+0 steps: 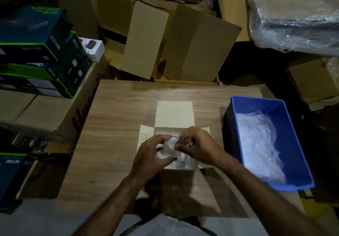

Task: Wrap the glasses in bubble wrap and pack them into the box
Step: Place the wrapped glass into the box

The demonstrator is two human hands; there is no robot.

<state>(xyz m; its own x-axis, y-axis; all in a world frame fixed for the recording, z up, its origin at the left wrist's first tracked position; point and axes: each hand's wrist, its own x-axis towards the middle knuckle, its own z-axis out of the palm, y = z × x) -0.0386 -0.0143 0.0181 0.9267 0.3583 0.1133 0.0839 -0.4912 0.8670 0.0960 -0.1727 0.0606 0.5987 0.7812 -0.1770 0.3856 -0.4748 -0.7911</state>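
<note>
— Over the open white box (172, 114) in the middle of the wooden table (117, 107), what are the 2 hands holding?

— 1 clear glass (169, 146), tipped on its side so the round rim faces up toward the camera. It looks pale and see-through (edges are blurred, so finer detail is hard to tell). The left hand (152, 155) has fingers and thumb curled round its body; the right hand (198, 144) pinches at its rim.

— And the box itself?

— Flaps spread open, far flap lying flat on the table. Something shiny and clear lies inside beneath the glass; I cannot tell what.

— Bubble wrap?

— A crumpled heap of bubble wrap (260, 144) sits in the blue bin (293, 125), just right of the box.
</note>
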